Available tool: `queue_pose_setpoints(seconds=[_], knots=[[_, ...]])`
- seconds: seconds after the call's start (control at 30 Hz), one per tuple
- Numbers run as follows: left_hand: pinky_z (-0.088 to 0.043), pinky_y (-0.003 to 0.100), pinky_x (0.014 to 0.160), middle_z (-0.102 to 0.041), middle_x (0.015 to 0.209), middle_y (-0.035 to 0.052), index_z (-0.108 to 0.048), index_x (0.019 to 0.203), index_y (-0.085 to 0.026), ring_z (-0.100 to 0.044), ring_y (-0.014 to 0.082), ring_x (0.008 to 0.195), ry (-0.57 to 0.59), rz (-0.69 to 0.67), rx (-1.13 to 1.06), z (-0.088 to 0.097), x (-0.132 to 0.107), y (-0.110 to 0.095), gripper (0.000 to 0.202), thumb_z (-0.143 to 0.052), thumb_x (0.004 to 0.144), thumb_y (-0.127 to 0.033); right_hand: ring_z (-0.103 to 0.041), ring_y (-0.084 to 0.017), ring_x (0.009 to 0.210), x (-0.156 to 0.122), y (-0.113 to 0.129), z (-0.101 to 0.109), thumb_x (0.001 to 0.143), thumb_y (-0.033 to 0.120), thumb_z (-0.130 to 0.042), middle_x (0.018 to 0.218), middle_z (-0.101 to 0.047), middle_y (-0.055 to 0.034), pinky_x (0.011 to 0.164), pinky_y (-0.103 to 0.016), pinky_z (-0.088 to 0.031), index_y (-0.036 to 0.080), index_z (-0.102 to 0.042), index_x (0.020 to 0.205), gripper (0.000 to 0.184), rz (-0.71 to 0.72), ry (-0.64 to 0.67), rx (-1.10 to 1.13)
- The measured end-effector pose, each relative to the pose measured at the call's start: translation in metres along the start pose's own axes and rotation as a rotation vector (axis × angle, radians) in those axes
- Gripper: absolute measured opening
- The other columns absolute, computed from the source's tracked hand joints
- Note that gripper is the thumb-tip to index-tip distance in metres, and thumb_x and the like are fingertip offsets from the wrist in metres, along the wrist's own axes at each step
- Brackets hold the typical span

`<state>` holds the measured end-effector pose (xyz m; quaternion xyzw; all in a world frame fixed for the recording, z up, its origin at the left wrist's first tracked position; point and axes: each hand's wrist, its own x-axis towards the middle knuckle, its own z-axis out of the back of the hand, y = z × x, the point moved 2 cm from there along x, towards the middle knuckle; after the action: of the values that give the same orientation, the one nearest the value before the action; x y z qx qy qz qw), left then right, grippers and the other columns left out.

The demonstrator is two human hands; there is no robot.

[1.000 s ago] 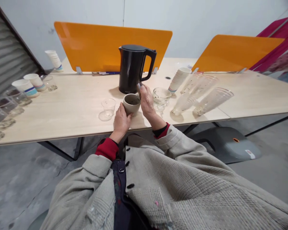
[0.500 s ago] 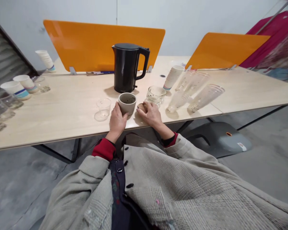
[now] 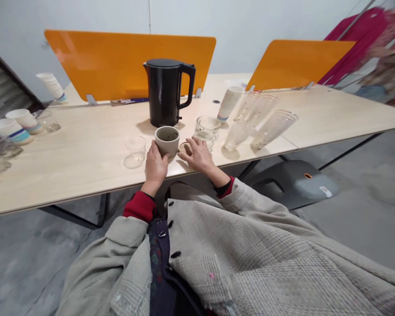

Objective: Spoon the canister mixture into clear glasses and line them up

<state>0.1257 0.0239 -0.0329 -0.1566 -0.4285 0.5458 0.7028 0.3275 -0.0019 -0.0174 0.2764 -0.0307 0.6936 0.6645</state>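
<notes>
A grey ceramic cup (image 3: 167, 139) with dark specks inside stands upright near the table's front edge. My left hand (image 3: 156, 166) is closed round its left and near sides, thumb across the front. Just right of the cup lies a flat, round wooden disc (image 3: 184, 148), perhaps a lid or coaster. My right hand (image 3: 199, 154) spans it, with the thumb at the near edge and fingers at the far edge, covering its right part. Behind that hand is a ribbed glass cup (image 3: 207, 127) with dark bits in it. A clear plastic cup (image 3: 135, 149) is left of my left hand.
A black electric kettle (image 3: 164, 94) stands behind the ceramic cup, before an orange divider (image 3: 118, 61). Stacked paper cups (image 3: 229, 104) and clear plastic cups (image 3: 273, 127) lean at right. More cups (image 3: 23, 120) line the left. A dark stool (image 3: 292, 184) is below the table (image 3: 85, 162).
The view has shifted slightly, moving the scene left. My left hand stays on the ceramic cup. The right hand's fingers have spread a little over the disc, showing more of it.
</notes>
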Motion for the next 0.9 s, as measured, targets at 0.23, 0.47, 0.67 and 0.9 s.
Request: queue_pose_setpoints(seconds=[0.23,0.47,0.67,0.9], knots=[[-0.05,0.056,0.124,-0.062,0.157,0.0252,-0.042,0.164,-0.011,-0.061,0.0388,0.146,0.0,-0.011,-0.011,-0.002,-0.001,0.002,0.08,-0.071,0.091,-0.024,-0.05,-0.04,0.151,0.012,0.002,0.013,0.098,0.059,-0.069,0.161,-0.057,-0.0228,0.13,-0.061,-0.039,0.015,-0.057,0.157,0.075,0.08,-0.163,0.153],[-0.052,0.058,0.122,-0.064,0.155,0.0257,-0.042,0.163,-0.011,-0.063,0.0388,0.143,0.012,-0.013,-0.002,-0.001,-0.002,0.0,0.079,-0.071,0.09,-0.02,-0.052,-0.042,0.153,0.051,0.027,-0.01,0.087,0.065,-0.081,0.165,-0.055,-0.021,0.127,-0.061,-0.043,0.018,-0.046,0.166,0.099,0.161,-0.014,0.347],[-0.051,0.056,0.123,-0.067,0.15,0.0248,-0.049,0.157,-0.01,-0.064,0.0369,0.141,-0.001,-0.017,-0.019,0.004,-0.013,-0.002,0.07,-0.071,0.093,-0.021,-0.064,-0.04,0.137,0.041,0.037,-0.006,0.084,0.064,-0.083,0.145,-0.07,-0.0194,0.118,-0.057,-0.052,0.018,-0.06,0.155,0.088,0.16,-0.022,0.361],[-0.054,0.055,0.12,-0.068,0.148,0.0233,-0.054,0.153,-0.013,-0.065,0.0363,0.139,-0.093,-0.077,0.008,0.044,-0.063,0.004,0.065,-0.075,0.095,-0.032,-0.063,-0.038,0.138,-0.004,0.072,0.007,0.087,0.064,-0.083,0.148,-0.068,-0.0187,0.119,-0.055,-0.051,0.02,-0.058,0.157,0.087,0.207,-0.008,0.389]])
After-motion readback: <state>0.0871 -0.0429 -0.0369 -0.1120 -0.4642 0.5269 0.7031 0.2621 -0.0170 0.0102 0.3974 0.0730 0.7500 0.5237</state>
